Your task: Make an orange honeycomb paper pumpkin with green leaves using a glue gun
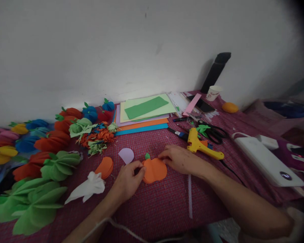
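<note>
An orange paper pumpkin shape (154, 170) with a small green leaf (147, 156) at its top lies flat on the dark red checked cloth (167, 202). My left hand (128, 180) pinches its left edge with fingers closed. My right hand (179, 159) rests on its upper right edge, fingers pressed down on the paper. A stack of orange paper circles (105, 167) and a pale purple half circle (126, 155) lie just to the left.
A yellow glue gun (201, 145), black scissors (215, 133), stacked coloured paper sheets (144, 111), a white tissue (87, 187), paper scraps (97, 136) and many finished paper pumpkins (50, 143) at left. A white power bank (267, 160), paper cup (213, 92) and orange ball (230, 107) at right.
</note>
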Demonstrator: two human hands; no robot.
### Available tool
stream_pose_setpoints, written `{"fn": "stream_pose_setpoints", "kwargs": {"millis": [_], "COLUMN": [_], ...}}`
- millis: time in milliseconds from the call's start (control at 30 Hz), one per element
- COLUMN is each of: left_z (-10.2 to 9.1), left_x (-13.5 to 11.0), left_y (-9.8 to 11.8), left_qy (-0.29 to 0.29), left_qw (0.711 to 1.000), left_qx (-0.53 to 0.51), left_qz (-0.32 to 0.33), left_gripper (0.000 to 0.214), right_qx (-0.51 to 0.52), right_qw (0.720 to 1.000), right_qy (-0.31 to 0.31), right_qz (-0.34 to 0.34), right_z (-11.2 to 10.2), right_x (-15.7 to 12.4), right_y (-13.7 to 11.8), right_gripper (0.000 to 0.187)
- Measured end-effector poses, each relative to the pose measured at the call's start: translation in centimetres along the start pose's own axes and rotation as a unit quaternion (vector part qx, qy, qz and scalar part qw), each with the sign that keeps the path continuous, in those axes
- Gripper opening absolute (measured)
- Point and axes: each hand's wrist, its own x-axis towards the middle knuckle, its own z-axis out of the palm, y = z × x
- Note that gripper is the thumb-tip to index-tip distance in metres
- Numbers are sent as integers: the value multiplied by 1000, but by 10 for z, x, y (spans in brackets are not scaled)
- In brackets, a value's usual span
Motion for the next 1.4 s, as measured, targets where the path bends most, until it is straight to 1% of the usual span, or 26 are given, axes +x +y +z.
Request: {"fn": "stream_pose_setpoints", "kwargs": {"millis": [167,267,400,500,667,733,833,867,933,1000,1133,1200,1233,1333,1400], "left_z": [0,0,1,0,0,0,-1,-1,-2,-3,-6,-5,-4,-1,0], "left_x": [0,0,0,-1,-2,-2,-1,-1,-1,-1,-1,-1,-1,0,0], "left_y": [0,-1,0,1,1,0,0,0,2,5,7,5,4,-1,-2], "left_qy": [3,7,8,6,4,2,0,-2,-9,-13,-2,-1,-5,-16,-13], "left_qw": [1000,1000,1000,1000,1000,1000,1000,1000,999,999,997,995,994,992,991], "left_qx": [15,16,19,21,23,15,-6,-16,-36,-47,-80,-104,-113,-129,-130], "left_qz": [-3,0,1,0,-1,2,7,9,13,11,-6,-6,-2,7,10], "left_gripper": [23,23,24,24,25,24,25,26,28,32,34,31,29,29,30], "right_qx": [13,34,70,110,179,178,126,119,140,179,214,218,214,193,190], "right_qw": [998,997,997,994,983,983,989,989,988,983,976,976,977,981,982], "right_qy": [-48,-51,-21,1,0,9,70,80,64,36,37,20,10,-2,-2], "right_qz": [28,36,22,26,36,34,28,23,11,5,-14,-22,-23,-18,-16], "right_z": [-8,-9,-6,-4,-4,-2,2,3,6,8,7,8,8,13,17], "right_x": [-3,-2,0,1,3,4,4,4,3,2,1,1,2,3,5], "right_y": [-4,-2,2,4,3,2,-1,-4,-9,-15,-21,-20,-19,-12,-8], "right_gripper": [28,27,24,20,18,18,18,17,16,20,34,36,35,21,22]}}
